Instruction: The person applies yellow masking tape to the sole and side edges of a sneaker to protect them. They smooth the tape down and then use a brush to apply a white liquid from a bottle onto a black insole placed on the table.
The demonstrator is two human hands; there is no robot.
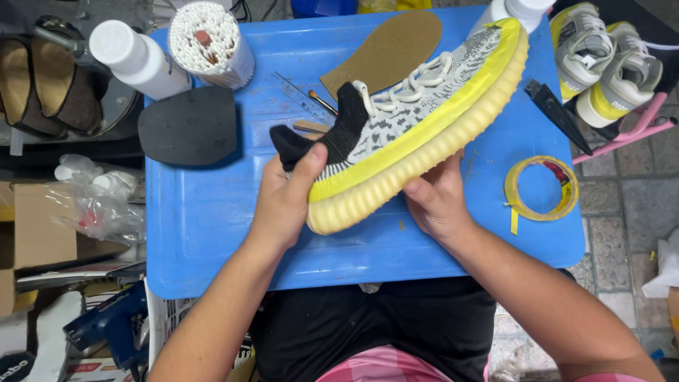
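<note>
A person seated at a blue plastic table [212, 233] holds a knit sneaker [417, 113] on its side above the tabletop, heel at about 8 o'clock, toe pointing to 2 o'clock. The left hand [286, 194] is wrapped around the heel, thumb pressed on the black sock-like collar. The right hand [435, 201] cups the cream ribbed sole from below at mid-length, fingers hidden behind it. A band of yellow masking tape [424, 131] runs along the seam between upper and sole. The shoe looks light; the knit upper appears soft and likely to collapse under pressure, while the thick foam sole seems springy and firmer, so the sole and heel are probably the surest places to grip. On the table, a black rubber sole piece [187, 126] lies at 10 o'clock, a cup of cotton swabs [211, 42] at 11 o'clock, a brown insole [389, 49] at 12 o'clock, and a yellow tape roll [541, 187] at 3 o'clock.
</note>
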